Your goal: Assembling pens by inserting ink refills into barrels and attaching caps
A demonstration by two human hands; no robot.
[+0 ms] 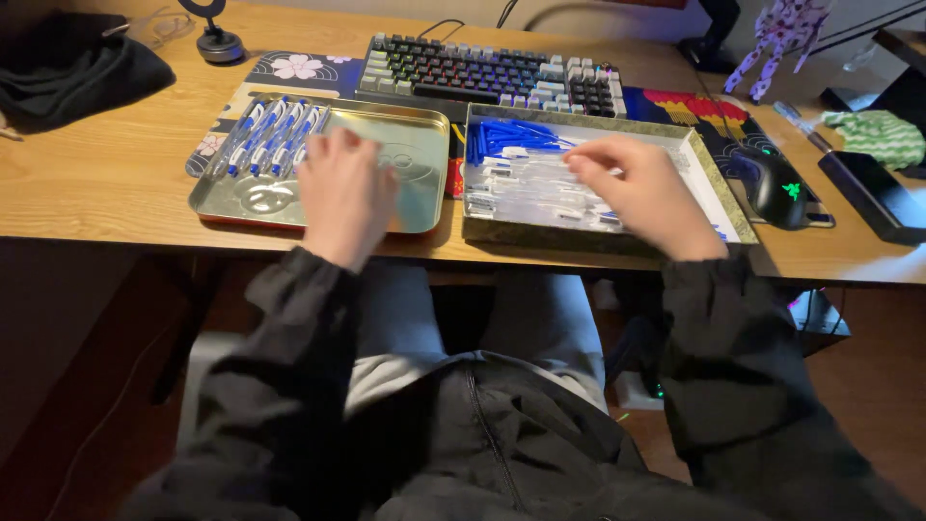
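Wooden desk [116,174], frame centre: left hand [342,198] resting spread over metal tray [415,207] beside assembled pens [270,135]; right hand [641,193] pinching clear barrel from parts box [714,183]; advisable: seating pens parallel.

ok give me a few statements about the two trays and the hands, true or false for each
1. The left hand is over the metal tray. True.
2. The assembled pens lie in the right-hand box. False: they lie in a row at the left of the metal tray.
3. The right hand reaches into the shallow box of clear and blue pen parts. True.
4. The computer mouse sits left of the metal tray. False: it sits right of the box.
5. The keyboard lies behind both trays. True.
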